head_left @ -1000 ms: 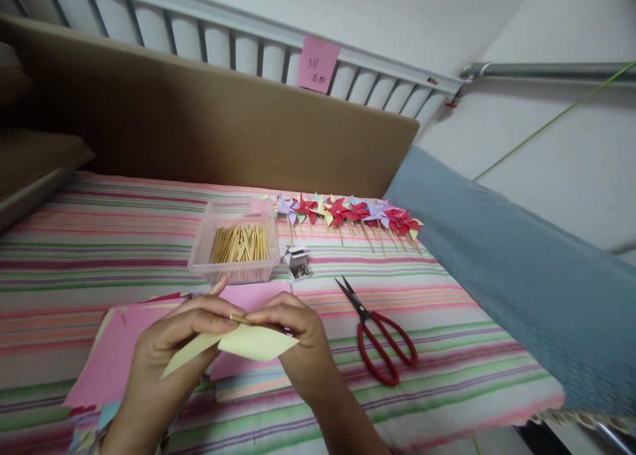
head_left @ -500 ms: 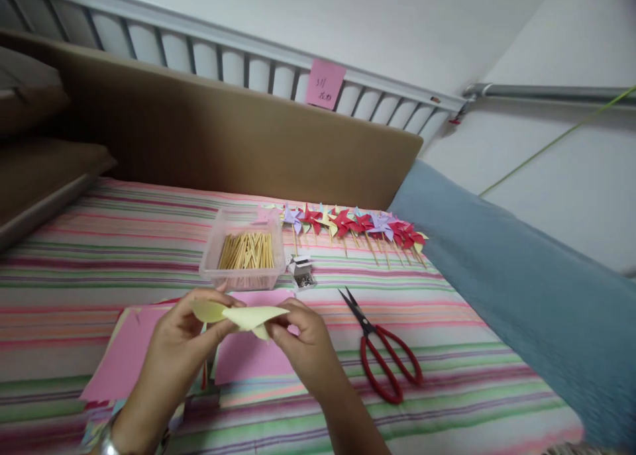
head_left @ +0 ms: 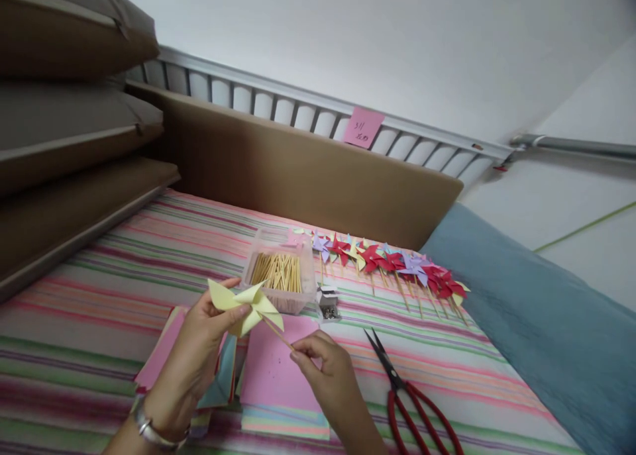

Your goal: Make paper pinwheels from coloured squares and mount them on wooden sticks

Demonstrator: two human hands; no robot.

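Note:
My left hand (head_left: 206, 332) pinches the centre of a pale yellow paper pinwheel (head_left: 243, 303) with thumb and fingers. A thin wooden stick (head_left: 278, 333) runs down and right from the pinwheel's centre. My right hand (head_left: 322, 362) pinches the lower end of that stick. Both hands hover above a stack of pink and other coloured paper squares (head_left: 273, 375) on the striped cloth.
A clear plastic box of wooden sticks (head_left: 281, 273) stands just behind the hands, a small box of pins (head_left: 328, 306) to its right. A row of several finished pinwheels (head_left: 392, 266) lies beyond. Red-handled scissors (head_left: 407, 402) lie at the right. Brown cushions (head_left: 69, 144) are stacked left.
The folded yellow paper has become a spread pinwheel with a stick. My right hand slid off the paper down to the stick's end. The view swung left and up.

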